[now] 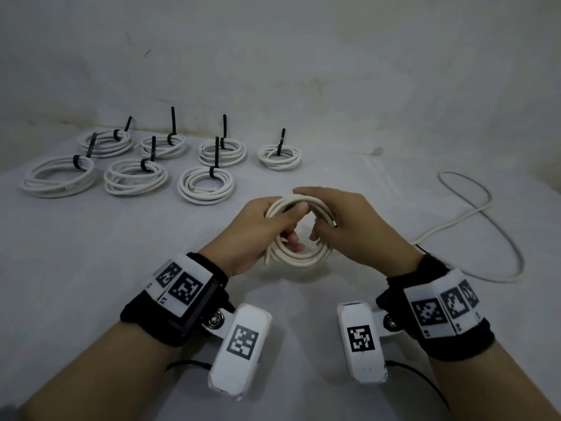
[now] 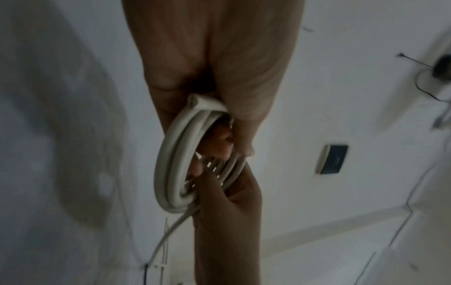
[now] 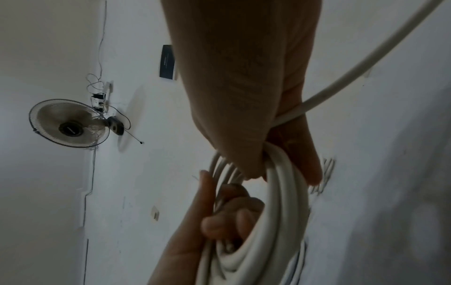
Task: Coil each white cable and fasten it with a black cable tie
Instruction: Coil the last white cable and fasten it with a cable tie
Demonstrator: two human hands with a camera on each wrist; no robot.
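A partly wound white cable coil (image 1: 299, 253) hangs between both hands above the white table (image 1: 91, 253). My left hand (image 1: 267, 226) grips the coil's left side, thumb over the top strands and fingers through the ring. My right hand (image 1: 337, 220) curls over the coil's right side and holds the strands. The cable's loose tail (image 1: 485, 208) runs right across the table in a big loop. In the left wrist view the coil (image 2: 175, 165) sits in my left hand (image 2: 219, 119). The right wrist view has the coil (image 3: 278, 212) under my right hand (image 3: 256, 119).
Several finished coils, each bound with a black cable tie (image 1: 173, 124) standing up, lie in two rows at the back left, such as one coil (image 1: 206, 185) just beyond my hands. A grey wall rises behind the table. A wall fan (image 3: 69, 123) appears in the right wrist view.
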